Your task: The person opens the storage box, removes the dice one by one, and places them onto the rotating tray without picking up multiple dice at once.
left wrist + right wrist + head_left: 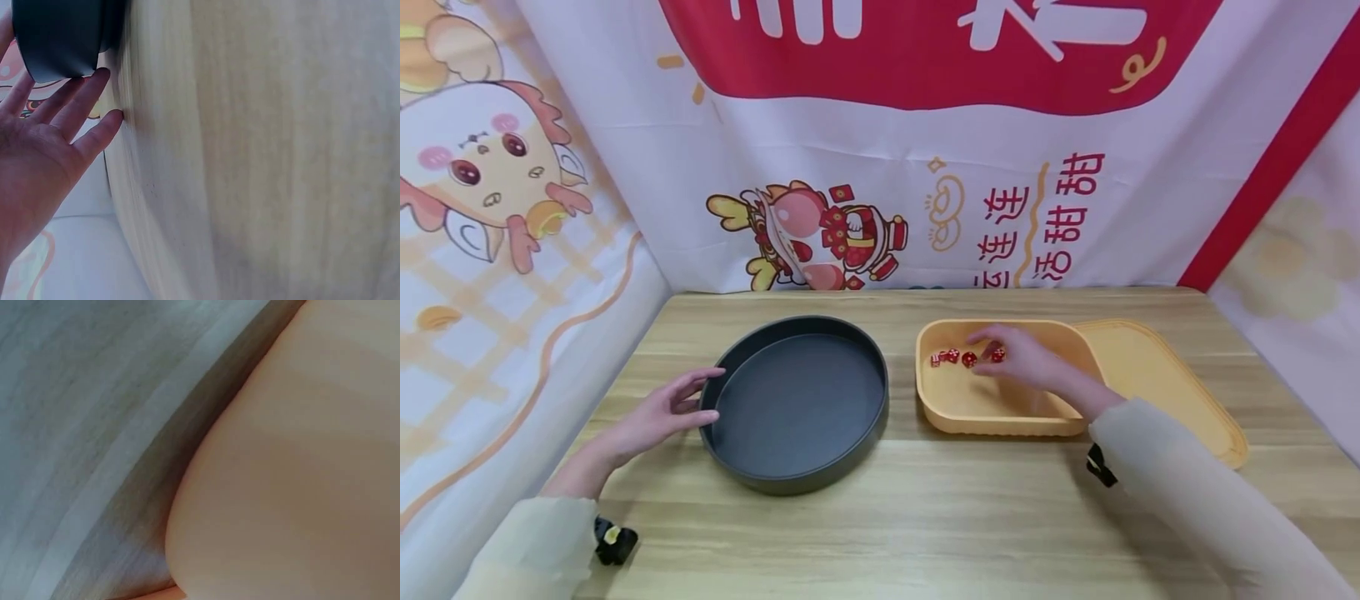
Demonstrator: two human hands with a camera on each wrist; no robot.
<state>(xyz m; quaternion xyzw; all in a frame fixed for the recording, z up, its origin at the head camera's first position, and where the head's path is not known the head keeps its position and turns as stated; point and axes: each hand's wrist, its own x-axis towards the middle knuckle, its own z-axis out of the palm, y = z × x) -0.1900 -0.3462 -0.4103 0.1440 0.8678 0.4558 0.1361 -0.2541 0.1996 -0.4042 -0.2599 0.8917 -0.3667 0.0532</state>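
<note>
A round dark grey pan [797, 408] stands left of centre in the head view. At its left side is my left hand [662, 412], fingers extended and spread along the rim. The left wrist view shows those fingers [81, 109] against the pan's outer wall [59, 47]. To the right sits a yellow-orange rectangular box [1000, 426] with several small red dice [953, 356] inside. My right hand [1028, 358] reaches into the box, thumb and fingers apart around one red die [998, 355]. The right wrist view shows the box wall [294, 469] but not that hand.
A flat yellow-orange lid [1165, 383] lies right of the box, partly behind it. Everything rests on a wood-grain table [910, 517]. Printed cloth [880, 150] hangs behind the table and along both sides.
</note>
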